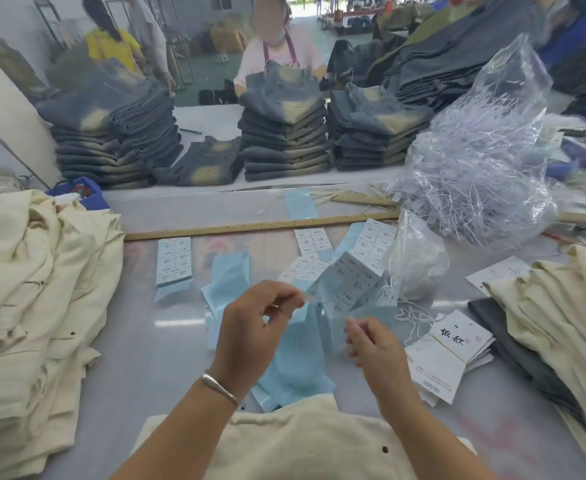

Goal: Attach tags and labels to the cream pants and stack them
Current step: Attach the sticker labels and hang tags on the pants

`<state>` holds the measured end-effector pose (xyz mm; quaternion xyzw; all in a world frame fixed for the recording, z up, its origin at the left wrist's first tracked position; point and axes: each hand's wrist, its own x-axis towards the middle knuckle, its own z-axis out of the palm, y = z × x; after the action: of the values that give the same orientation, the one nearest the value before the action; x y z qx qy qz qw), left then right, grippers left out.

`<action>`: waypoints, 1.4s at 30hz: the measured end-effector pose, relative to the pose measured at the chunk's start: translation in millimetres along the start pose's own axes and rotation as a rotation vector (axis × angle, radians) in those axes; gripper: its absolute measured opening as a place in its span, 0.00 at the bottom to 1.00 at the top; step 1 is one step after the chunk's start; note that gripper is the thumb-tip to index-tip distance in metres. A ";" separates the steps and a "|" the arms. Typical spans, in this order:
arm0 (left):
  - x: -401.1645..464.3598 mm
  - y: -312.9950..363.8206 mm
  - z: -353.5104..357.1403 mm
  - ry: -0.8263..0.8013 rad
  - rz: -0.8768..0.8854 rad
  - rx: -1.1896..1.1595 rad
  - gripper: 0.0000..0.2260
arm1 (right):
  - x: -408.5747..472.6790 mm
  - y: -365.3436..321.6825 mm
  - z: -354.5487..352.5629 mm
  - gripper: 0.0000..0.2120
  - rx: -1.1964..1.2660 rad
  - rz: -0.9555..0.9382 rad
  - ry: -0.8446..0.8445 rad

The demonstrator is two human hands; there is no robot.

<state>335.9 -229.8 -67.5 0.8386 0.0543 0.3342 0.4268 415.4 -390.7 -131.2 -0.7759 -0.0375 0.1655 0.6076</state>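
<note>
A folded pair of cream pants [295, 445] lies at the table's near edge, under my forearms. Above it, my left hand [253, 327] pinches the top corner of a sheet of printed size labels [350, 289] with pale blue backing. My right hand [374, 348] pinches the lower edge of the same sheet. More label sheets [174, 261] and bare blue backing strips [231, 278] lie spread on the table. A bundle of white hang tags [451, 351] sits to my right. Cream pants are heaped at the left [32, 306] and at the right [561, 320].
A long wooden ruler [260, 226] crosses the table beyond the labels. A clear bag of plastic tag fasteners [475, 174] and white strings [413, 268] sit at the back right. Stacks of folded jeans [284, 140] line the far table, with people behind it.
</note>
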 end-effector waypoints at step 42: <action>-131.3 47.3 107.0 -0.099 -0.817 -0.514 0.05 | -1.8 72.9 -136.4 0.09 -1.261 -0.536 0.085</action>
<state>290.4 -381.7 -143.5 0.6309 0.2744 0.1013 0.7186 444.6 -537.0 -172.2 -0.9511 -0.2936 -0.0746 0.0605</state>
